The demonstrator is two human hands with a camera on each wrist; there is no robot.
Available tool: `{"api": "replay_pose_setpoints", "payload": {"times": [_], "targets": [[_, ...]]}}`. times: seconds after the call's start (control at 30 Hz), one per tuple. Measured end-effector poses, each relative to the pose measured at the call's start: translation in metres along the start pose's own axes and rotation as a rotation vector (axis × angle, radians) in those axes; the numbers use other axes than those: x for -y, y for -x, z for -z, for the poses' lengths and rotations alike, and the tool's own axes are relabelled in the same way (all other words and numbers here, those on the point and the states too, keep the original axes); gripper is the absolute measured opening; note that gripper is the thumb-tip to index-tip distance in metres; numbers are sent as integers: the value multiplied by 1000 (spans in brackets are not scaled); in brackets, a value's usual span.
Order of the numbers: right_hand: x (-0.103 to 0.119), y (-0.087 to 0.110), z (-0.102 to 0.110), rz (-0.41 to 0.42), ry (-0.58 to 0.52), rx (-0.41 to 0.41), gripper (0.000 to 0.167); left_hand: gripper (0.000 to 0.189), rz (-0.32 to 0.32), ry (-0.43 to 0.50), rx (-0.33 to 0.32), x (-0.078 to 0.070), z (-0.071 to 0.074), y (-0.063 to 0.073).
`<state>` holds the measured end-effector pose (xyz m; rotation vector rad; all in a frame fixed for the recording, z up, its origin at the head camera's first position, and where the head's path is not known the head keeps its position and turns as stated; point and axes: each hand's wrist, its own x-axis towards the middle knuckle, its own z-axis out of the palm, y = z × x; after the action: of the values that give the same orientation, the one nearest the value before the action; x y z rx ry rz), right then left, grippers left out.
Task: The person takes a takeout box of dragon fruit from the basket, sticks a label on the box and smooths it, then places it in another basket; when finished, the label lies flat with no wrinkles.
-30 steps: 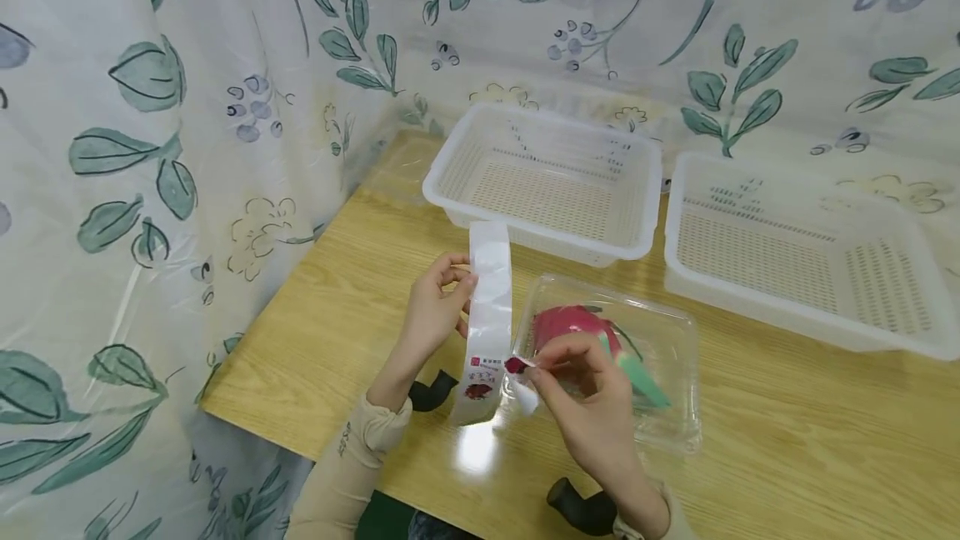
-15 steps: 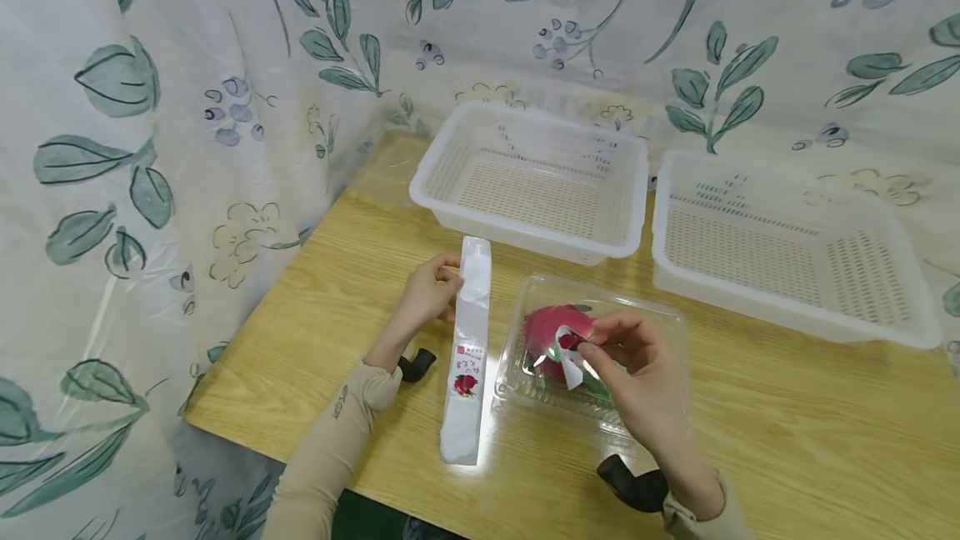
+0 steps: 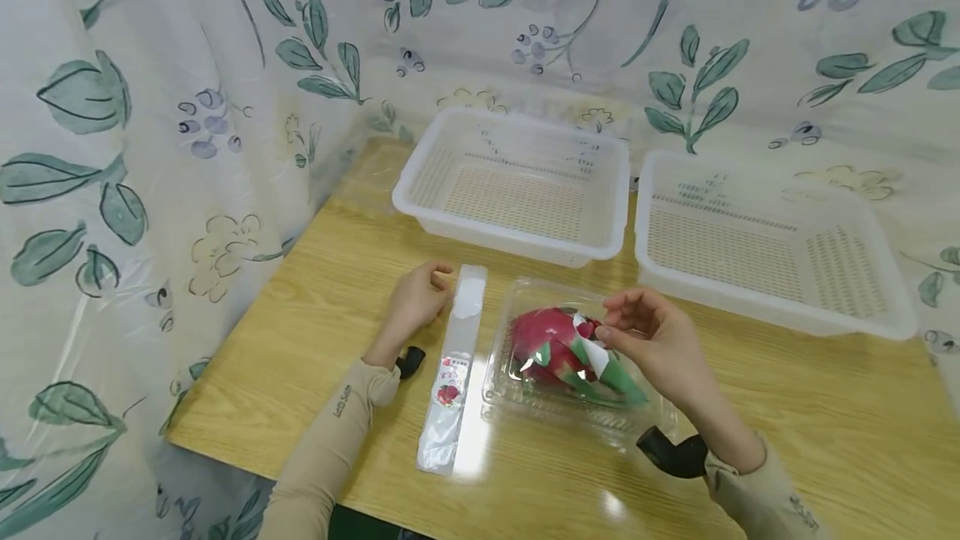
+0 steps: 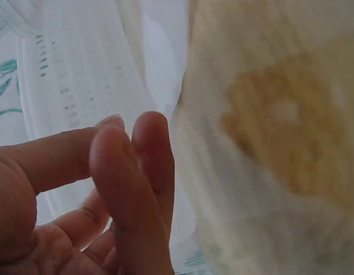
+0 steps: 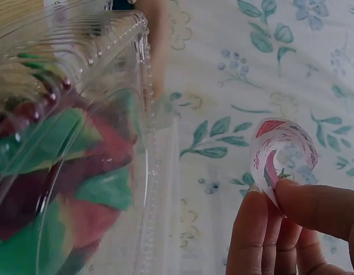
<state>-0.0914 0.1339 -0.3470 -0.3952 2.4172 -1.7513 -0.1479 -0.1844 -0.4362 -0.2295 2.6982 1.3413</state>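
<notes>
Curtain (image 3: 465, 48), white, leaf and berry print: hung behind and at the left of the counter.
Counter (image 3: 322, 290), wood grain: carries the goods below.
Left basket (image 3: 502, 237), white plastic, perforated: at the back.
Right basket (image 3: 750, 298), same kind: just beside it.
Box (image 3: 555, 415), clear plastic, ridged edge: in front of the baskets, below the gap between them.
Sleeves (image 3: 330, 423), beige: one on each forearm.
Strip of stickers (image 3: 457, 344), whitish, with a red fruit picture: lengthwise on the counter, between the left hand and the box.
Fruit (image 3: 547, 340), red with green tips: inside the box, below and left of the right grip in the head view.
Right hand (image 3: 660, 344): near the box's right side; grip clamped on one sticker, thumb against fingers.
Left hand (image 3: 416, 298): just left of the strip's far end; grip holding nothing, fingers loosely bent, thumb and finger tips close together.
Sticker (image 5: 274, 134), white with red print, curled: pinched by its lower edge, its free part rising beyond the right grip's fingertips, apart from the box in the right wrist view.
</notes>
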Motion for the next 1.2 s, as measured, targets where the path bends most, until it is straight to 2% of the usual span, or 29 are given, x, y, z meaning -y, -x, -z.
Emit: {"api": "replay_pose_setpoints", "payload": {"times": [0.13, 0.27, 0.4, 0.53, 0.67, 0.8, 0.9, 1.03, 1.1, 1.2], "targets": [[-3, -10, 10, -89, 19, 87, 32, 38, -9, 9, -22, -12, 1, 3], [-9, -19, 17, -156, -9, 163, 35, 38, -99, 82, 6, -37, 2, 11], [-15, -26, 22, -200, 9, 225, 38, 35, -218, 108, 70, -71, -1, 25], [-19, -34, 24, -245, 30, 289, 39, 32, -314, 83, 153, -105, -8, 40], [-24, -41, 22, -283, 18, 335, 43, 32, -415, 25, 239, -134, -19, 54], [-29, -44, 19, -284, 33, 328, 43, 31, -489, -63, 320, -156, -33, 61], [-33, -43, 16, -249, 114, 287, 42, 32, -531, -172, 360, -164, -46, 59], [-33, -42, 11, -186, 266, 231, 32, 37, -556, -319, 401, -164, -61, 54], [-31, -41, 9, -156, 340, 209, 26, 39, -556, -351, 425, -162, -67, 52], [-27, -40, 7, -113, 450, 182, 24, 41, -562, -352, 446, -161, -73, 50]]}}
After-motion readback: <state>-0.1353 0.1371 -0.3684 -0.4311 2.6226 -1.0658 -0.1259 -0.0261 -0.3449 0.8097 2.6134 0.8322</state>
